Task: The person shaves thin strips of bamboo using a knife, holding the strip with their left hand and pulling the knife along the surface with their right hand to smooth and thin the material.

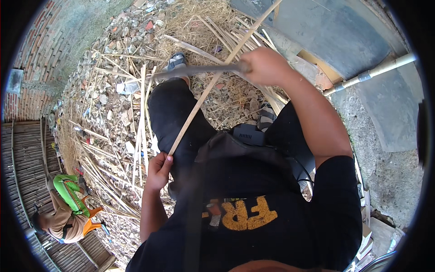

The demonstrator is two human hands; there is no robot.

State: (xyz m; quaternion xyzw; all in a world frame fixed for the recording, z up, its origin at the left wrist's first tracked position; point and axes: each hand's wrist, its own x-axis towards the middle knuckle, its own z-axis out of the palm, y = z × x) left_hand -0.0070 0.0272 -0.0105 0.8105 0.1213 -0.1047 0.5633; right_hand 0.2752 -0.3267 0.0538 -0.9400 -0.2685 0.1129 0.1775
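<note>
A long, thin bamboo strip (pixel 195 110) runs diagonally from my lap toward the top of the view. Its near end is pinched between the thumb and fingers of my left hand (pixel 158 171), beside my left thigh. My right hand (pixel 265 66) is closed round the handle of a long-bladed knife (pixel 195 70), slightly smeared by motion. The blade points left and crosses the strip around its middle, above my knees. Whether the blade touches the strip, I cannot tell.
Split bamboo strips (pixel 106 181) lie scattered over stony ground on the left, with more in a bundle (pixel 242 41) ahead. Dry shavings (pixel 199 22) cover the far ground. Another person (pixel 68 208) sits at far left by a bamboo wall (pixel 22 158). A pale pipe (pixel 376 71) runs along the right.
</note>
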